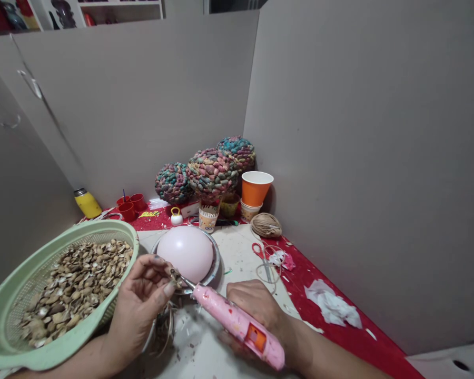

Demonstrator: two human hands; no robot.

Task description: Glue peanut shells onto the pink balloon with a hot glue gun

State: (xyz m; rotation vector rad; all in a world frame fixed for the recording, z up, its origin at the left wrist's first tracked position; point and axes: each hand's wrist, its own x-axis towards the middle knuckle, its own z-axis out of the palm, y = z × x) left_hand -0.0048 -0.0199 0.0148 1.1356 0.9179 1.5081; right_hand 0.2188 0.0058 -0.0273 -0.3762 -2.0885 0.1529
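My right hand point(256, 308) grips a pink glue gun point(237, 323), whose metal nozzle points up-left at a small brown shell piece point(176, 278). My left hand point(142, 305) pinches that shell piece between thumb and fingers, just in front of a pale pink dome point(187, 252) that sits in a metal bowl point(216, 258). A green plastic basket point(8, 316) full of brown shell pieces point(75, 284) sits to the left, touching my left wrist.
At the back stand three domes covered in painted shells point(211, 173), an orange paper cup point(256, 188), a twine ball point(265, 225), small red cups point(131, 205) and a yellow bottle point(87, 203). Red-handled scissors point(260, 258) and crumpled white tissue point(332, 305) lie on the red cloth. Grey partition walls enclose the desk.
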